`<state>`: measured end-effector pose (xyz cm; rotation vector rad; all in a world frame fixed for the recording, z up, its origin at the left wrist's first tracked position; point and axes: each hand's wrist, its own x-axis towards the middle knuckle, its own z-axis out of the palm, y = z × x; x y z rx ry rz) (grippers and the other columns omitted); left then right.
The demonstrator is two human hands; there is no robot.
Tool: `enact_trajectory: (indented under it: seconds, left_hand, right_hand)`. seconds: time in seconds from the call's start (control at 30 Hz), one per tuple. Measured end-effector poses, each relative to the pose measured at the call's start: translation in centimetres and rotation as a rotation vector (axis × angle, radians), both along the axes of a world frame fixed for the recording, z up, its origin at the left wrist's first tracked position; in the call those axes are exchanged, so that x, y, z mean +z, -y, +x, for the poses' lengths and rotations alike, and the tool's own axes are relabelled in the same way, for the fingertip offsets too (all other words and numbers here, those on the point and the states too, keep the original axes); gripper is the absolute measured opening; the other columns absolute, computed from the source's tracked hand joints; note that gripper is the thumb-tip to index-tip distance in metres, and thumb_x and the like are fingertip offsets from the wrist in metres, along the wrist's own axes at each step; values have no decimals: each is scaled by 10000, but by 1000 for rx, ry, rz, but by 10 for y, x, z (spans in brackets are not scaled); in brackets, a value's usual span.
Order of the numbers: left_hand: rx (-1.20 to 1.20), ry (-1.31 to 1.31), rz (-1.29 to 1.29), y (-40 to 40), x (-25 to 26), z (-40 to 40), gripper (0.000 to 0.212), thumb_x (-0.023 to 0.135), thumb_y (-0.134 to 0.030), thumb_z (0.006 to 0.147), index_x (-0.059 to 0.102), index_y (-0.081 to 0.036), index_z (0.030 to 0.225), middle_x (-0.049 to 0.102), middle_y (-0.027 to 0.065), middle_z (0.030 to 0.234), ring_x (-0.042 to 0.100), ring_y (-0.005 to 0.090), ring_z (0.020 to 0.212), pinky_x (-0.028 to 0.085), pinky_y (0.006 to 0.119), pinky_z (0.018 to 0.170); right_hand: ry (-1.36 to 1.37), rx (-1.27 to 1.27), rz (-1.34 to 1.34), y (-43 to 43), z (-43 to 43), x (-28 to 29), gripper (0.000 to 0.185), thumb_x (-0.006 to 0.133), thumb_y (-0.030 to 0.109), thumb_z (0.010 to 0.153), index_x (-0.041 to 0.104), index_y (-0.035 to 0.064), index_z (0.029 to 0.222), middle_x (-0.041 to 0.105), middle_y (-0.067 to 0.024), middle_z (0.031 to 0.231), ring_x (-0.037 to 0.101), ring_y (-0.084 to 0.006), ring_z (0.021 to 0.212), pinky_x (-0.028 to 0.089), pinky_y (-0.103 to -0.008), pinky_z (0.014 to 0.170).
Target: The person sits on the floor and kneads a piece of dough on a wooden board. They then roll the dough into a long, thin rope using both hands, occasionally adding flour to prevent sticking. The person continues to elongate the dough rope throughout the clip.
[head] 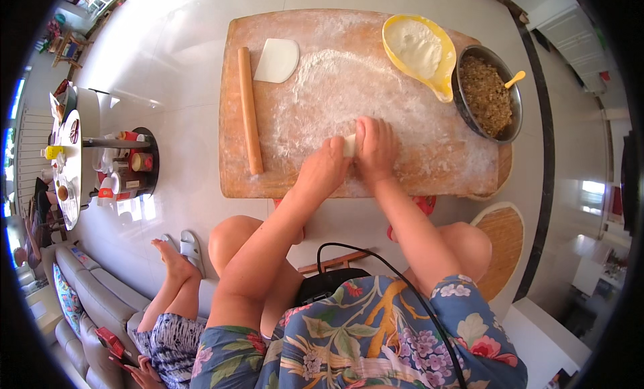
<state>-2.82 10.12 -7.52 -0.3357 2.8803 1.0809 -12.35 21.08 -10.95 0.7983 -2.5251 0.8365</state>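
Observation:
Both hands are together near the front edge of a floured wooden board [322,184]. Between them is a small piece of white dough [349,145]. My left hand [326,163] grips its left side, with the fingers curled. My right hand [375,146] is against the other side, its fingers bent over and hiding part of it. A wooden rolling pin [249,112] lies at the board's left, beside a white dough scraper [277,61]. Loose flour [337,62] is spread over the middle.
A yellow bowl of flour [447,89] stands at the back right, beside a metal bowl of filling [518,118] with a yellow spoon [515,79]. A round woven tray [498,248] is below the board's right side. Another person [173,308] sits on a sofa [95,298], lower left.

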Motion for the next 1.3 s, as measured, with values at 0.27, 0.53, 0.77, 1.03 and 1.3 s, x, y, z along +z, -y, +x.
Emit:
enact_trajectory:
  seconds: [0.27,0.53,0.77,1.03,1.3]
  left_hand:
    - [161,96,88,9,-3,-34,260,598,-202,895,519,-15,1058,643,237,955,613,429,890,480,494,724]
    - [109,-132,246,8,-1,-25,287,577,-80,850,522,-77,1132,595,236,1080,601,394,974,483,441,810]
    - [57,-125,265,3,-8,2,335,596,-80,832,505,-40,1152,558,229,1093,570,428,970,476,460,838]
    - [267,213,626,19,8,-31,150,606,-101,850,605,-18,975,604,174,870,630,294,918,490,398,773]
    - [73,-36,462,15,4,-24,224,609,-80,802,588,-29,1019,592,175,969,604,288,960,478,384,801]
  right_hand:
    - [139,8,107,16,-37,5,211,546,271,919,584,88,820,640,-128,793,607,-321,759,473,-441,699]
    - [544,-45,-177,1,-34,20,306,485,320,970,625,65,1067,629,-186,873,594,-382,840,446,-487,759]
    - [-99,-45,30,-11,19,-7,155,520,215,920,600,85,948,637,-116,892,576,-338,787,452,-456,706]
    - [198,87,219,3,-29,6,216,507,260,929,599,68,894,648,-130,835,618,-322,718,486,-444,659]
    - [460,-135,40,1,-40,3,358,508,324,952,592,24,1130,652,-155,1001,615,-341,917,474,-449,822]
